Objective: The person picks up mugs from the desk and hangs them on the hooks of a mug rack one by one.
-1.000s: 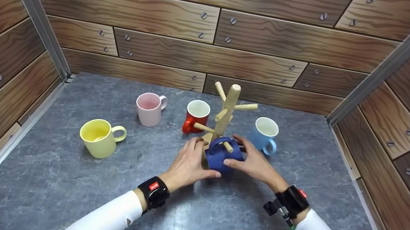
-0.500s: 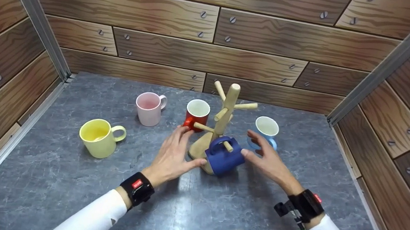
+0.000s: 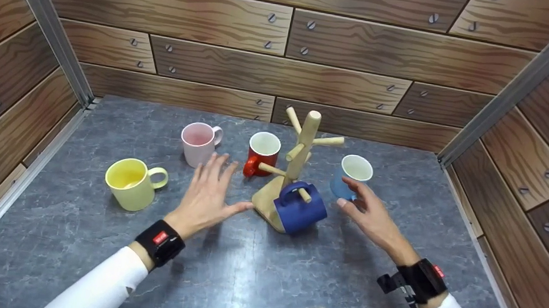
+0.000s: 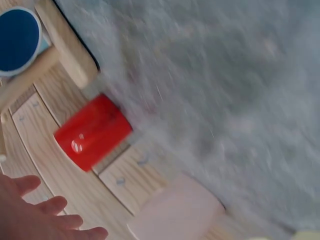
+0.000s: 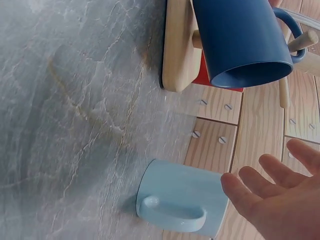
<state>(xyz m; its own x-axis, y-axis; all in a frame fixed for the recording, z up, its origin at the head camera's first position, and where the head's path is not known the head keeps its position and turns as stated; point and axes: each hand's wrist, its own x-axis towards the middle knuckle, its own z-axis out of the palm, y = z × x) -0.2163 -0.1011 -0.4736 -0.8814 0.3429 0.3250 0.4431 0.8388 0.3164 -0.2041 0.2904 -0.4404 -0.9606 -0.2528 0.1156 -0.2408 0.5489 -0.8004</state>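
Note:
A dark blue mug hangs by its handle, tilted, on a lower peg of the wooden mug tree. My left hand is spread left of the tree's base, its fingertips overlapping the lower part of the pink mug in the head view. My right hand has relaxed, slightly bent fingers in front of the light blue mug, partly covering it. In the right wrist view, the fingertips lie close beside the light blue mug. Neither hand holds anything.
The red mug stands behind the tree's lower left peg. At the left is the yellow mug, its handle to the right. Wood-patterned walls enclose the grey table at the back and sides.
Both hands have let go of the dark blue mug, which stays on its peg. The left hand has moved left toward the pink mug, the right hand right toward the light blue mug.

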